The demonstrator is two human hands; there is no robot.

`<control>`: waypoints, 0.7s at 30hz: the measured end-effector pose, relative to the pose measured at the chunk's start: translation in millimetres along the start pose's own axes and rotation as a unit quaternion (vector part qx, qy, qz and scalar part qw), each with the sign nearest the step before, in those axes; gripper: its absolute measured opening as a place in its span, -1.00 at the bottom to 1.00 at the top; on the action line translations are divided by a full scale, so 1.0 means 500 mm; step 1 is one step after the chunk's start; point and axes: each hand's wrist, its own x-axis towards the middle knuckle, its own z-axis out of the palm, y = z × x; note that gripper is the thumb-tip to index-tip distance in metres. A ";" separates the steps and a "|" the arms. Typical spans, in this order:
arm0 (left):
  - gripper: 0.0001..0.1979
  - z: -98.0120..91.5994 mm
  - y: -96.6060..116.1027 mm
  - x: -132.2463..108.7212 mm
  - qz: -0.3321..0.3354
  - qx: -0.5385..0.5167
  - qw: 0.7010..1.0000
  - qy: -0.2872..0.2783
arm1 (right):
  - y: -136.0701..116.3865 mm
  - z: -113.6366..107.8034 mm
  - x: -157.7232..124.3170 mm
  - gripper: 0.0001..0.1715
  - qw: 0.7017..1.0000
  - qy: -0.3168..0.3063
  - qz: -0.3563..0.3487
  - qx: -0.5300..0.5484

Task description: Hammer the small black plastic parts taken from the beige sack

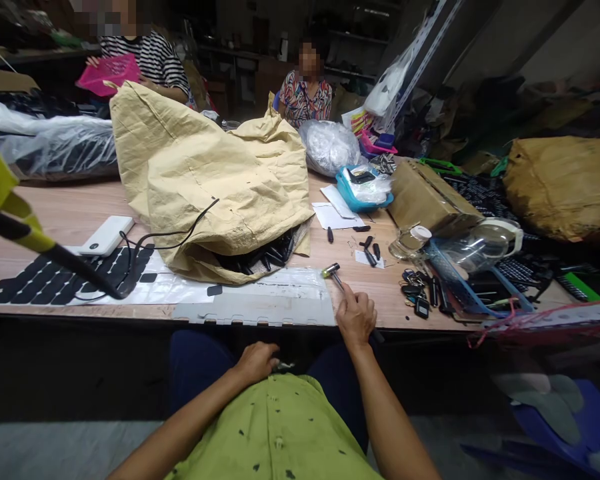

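My right hand (pixel 356 315) is closed around the handle of a small hammer (pixel 331 270) at the table's front edge. Its head, with a yellowish face, points away from me over the wood. Low in front of my lap is my left hand (pixel 257 362), its fingers curled. A small pale thing shows by its fingertips, too dim to name. Beyond the hands, a beige cloth sack (pixel 215 180) lies with its mouth towards me, and black elongated pieces (pixel 275 253) show inside. A grey-white sheet (pixel 275 300) covers the table edge left of the hammer.
At left are a white power bank (pixel 107 235) with a black cable and rows of black squares (pixel 75 277). To the right stand a blue basket (pixel 364 190), a cardboard box (pixel 425 197), a clear jug (pixel 495 239) and a pile of keys (pixel 414 287). Two people sit across.
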 end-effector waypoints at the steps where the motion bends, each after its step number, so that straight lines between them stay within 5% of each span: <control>1: -0.68 -0.012 0.017 -0.005 0.036 -0.019 0.999 -0.016 | 0.001 0.001 0.000 -0.51 1.000 0.002 -0.001 0.001; 3: -0.75 -0.048 0.055 -0.008 0.111 -0.078 0.991 -0.017 | 0.002 0.002 -0.001 -0.49 1.000 0.012 -0.004 0.001; 5: -0.79 -0.103 0.087 0.006 0.137 -0.120 0.982 0.052 | 0.002 0.003 -0.001 -0.48 1.000 0.019 -0.006 0.002; 8: -0.78 -0.203 0.111 0.057 0.036 -0.085 0.961 0.261 | 0.000 0.003 -0.001 -0.46 1.000 0.018 -0.006 0.005; 10: -0.78 -0.260 0.111 0.100 -0.070 -0.030 0.934 0.350 | -0.003 0.002 0.000 -0.46 1.000 0.017 -0.005 0.006; 14: -0.73 -0.307 0.105 0.168 -0.195 0.067 0.916 0.345 | -0.007 0.000 0.002 -0.48 1.000 0.022 0.000 0.004; 21: -0.72 -0.317 0.098 0.184 -0.218 0.069 0.917 0.328 | -0.004 0.003 0.003 -0.50 1.000 0.007 0.000 0.009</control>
